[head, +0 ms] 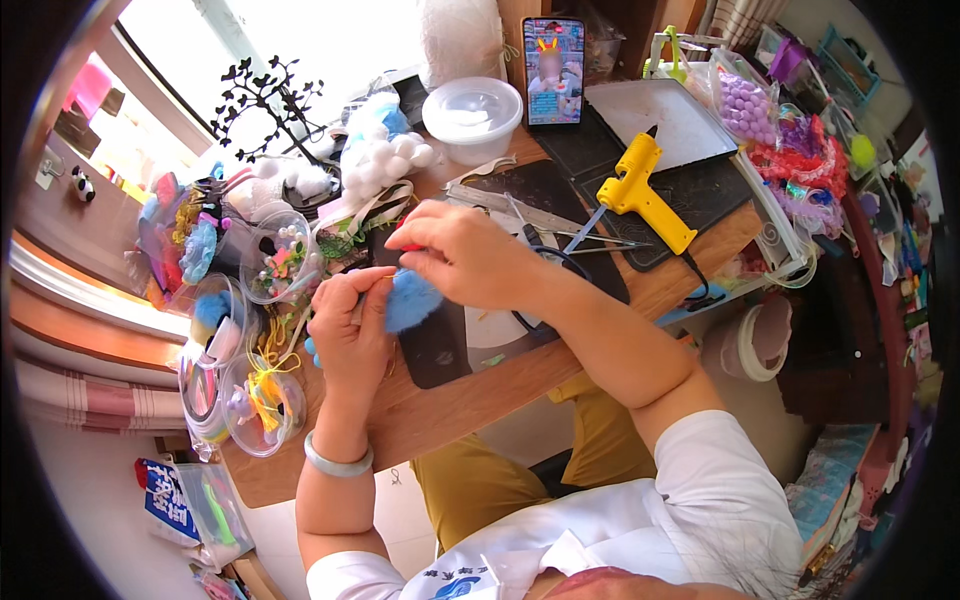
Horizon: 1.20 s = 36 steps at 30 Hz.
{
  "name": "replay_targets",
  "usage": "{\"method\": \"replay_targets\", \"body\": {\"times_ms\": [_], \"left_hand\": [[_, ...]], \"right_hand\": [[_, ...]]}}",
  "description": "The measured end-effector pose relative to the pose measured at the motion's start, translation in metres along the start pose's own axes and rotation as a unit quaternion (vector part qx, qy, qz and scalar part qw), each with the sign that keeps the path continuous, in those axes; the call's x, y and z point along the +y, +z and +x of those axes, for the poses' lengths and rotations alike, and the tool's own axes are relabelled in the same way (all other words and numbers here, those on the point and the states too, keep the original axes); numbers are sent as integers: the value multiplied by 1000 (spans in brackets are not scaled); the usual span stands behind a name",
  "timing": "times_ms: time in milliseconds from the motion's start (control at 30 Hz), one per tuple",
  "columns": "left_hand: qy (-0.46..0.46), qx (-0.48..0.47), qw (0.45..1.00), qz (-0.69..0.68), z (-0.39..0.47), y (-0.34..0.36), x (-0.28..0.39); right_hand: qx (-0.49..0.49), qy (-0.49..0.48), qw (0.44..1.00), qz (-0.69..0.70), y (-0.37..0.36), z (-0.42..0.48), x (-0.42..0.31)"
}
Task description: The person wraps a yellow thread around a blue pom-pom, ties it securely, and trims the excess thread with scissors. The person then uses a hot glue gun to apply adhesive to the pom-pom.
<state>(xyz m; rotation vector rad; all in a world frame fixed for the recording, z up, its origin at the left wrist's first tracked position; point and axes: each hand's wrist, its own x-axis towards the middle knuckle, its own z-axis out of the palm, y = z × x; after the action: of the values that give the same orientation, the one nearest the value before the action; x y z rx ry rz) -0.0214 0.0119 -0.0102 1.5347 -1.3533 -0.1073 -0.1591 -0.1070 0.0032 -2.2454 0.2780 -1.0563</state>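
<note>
My left hand (351, 319) pinches a thin yellow cord (389, 277) between thumb and forefinger, above the wooden table. A fluffy light-blue pompom (412, 301) shows just beyond those fingertips, partly hidden by both hands. Bent over from the other side, my right hand (469, 255) has its thumb and fingertips close together. Part of a red object (410, 247) shows at these fingers; whether they grip it or the cord is unclear. Beneath the hands lies a dark mat (435, 358).
A yellow hot glue gun (628, 191) with its cord lies right, near a metal ruler (502, 209). Behind are a lidded plastic tub (472, 120) and an upright phone (553, 75). Clear containers (262, 442) of trimmings crowd the left, beside a black wire tree (270, 109) and white pompoms (382, 161).
</note>
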Motion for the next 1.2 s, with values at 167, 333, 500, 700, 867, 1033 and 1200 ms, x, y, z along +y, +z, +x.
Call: {"method": "replay_targets", "body": {"times_ms": [167,333,500,700,867,1033,1200], "left_hand": [[82,-30,995,50,-4,-3,-6],[97,-31,993,62,0,1,2],[96,-35,993,63,1,2,4],[104,-39,991,76,0,0,1],[108,-36,990,83,0,1,-3],[94,-35,992,74,0,4,-1],[86,-53,993,64,0,3,2]], "right_hand": [[-71,-211,969,-109,-36,-18,-66],[-157,-332,929,-41,-61,-55,-131],[-157,-385,904,-101,-87,-59,-140],[-58,-354,926,-117,-98,-54,-144],[26,-398,911,-102,-79,-43,-137],[-141,-231,957,-100,-90,-27,-140],[-19,-129,935,-330,-118,7,-12]]}}
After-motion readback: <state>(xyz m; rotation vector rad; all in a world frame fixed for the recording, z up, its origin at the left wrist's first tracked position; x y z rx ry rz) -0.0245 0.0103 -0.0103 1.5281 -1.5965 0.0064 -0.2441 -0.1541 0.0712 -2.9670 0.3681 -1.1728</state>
